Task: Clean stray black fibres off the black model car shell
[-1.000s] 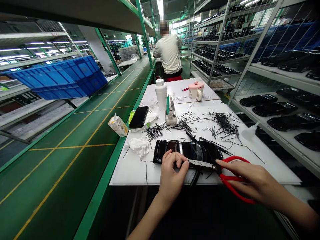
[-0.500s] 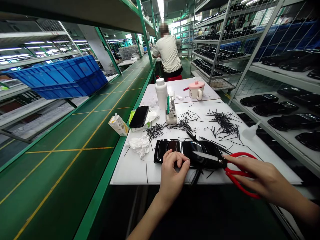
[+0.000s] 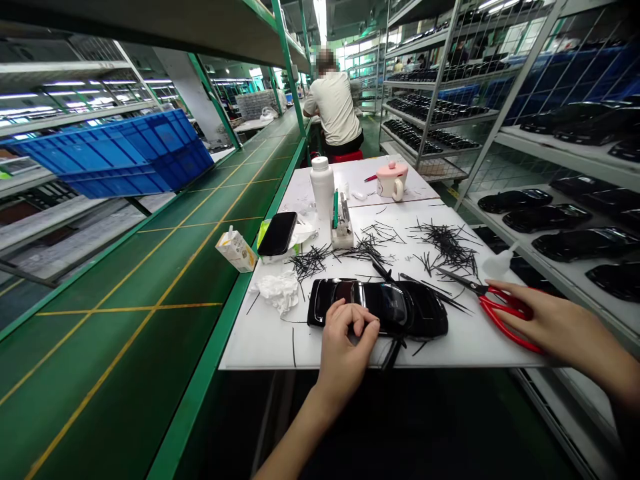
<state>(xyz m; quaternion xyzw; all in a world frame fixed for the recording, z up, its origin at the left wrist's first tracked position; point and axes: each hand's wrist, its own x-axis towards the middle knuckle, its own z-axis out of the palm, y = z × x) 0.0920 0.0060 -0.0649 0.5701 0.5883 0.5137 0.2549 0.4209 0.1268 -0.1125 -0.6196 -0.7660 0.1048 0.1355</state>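
A glossy black model car (image 3: 400,308) lies on a white board (image 3: 480,347), its near side toward me. My left hand (image 3: 347,340) rests on the car's near edge, with the fingers curled and pinched together. A thin black strip (image 3: 393,352) hangs from the car's near side, just right of that hand. My right hand (image 3: 555,323) grips red-handled scissors (image 3: 505,310), which stand apart from the car, their blades pointing up and left. Loose piles of thin black strips (image 3: 447,245) lie behind the car.
Behind the board stand a white bottle (image 3: 323,187), a small holder with a green pen (image 3: 341,223) and a pink mug (image 3: 393,181). A phone (image 3: 278,233), tissue (image 3: 279,292) and carton (image 3: 236,250) lie left. A green conveyor belt (image 3: 125,300) runs left; shelves of black car bodies (image 3: 565,240) stand right.
My right hand has drawn the scissors away from the car to the right and farther up the board. My left hand stays on the car.
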